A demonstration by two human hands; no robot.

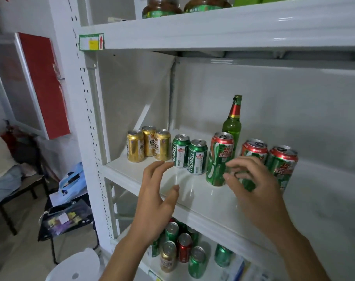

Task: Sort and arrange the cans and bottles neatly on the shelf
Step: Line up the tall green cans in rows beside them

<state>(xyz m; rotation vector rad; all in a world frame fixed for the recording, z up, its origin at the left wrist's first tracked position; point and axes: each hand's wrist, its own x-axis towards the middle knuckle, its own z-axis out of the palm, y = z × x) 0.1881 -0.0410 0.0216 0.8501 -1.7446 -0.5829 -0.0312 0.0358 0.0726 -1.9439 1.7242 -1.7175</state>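
On the white middle shelf (193, 191) stand three gold cans (135, 147) at the left, then two green Tsingtao cans (197, 157). Right of them is a tall red-and-green can (219, 159), with two more like it (282, 161) further right. A green glass bottle (232, 124) stands upright behind the tall can. My left hand (158, 191) hovers open in front of the Tsingtao cans, fingertips close to the left one. My right hand (251, 183) is open with curled fingers, just in front of the red-and-green cans, partly hiding one.
The lower shelf holds several mixed green, red and gold cans (182, 248). Jars (162, 8) sit on the top shelf. A black stool with papers (67, 218) and a white stool (75, 266) stand on the floor at the left. A seated person (0, 159) is at the far left.
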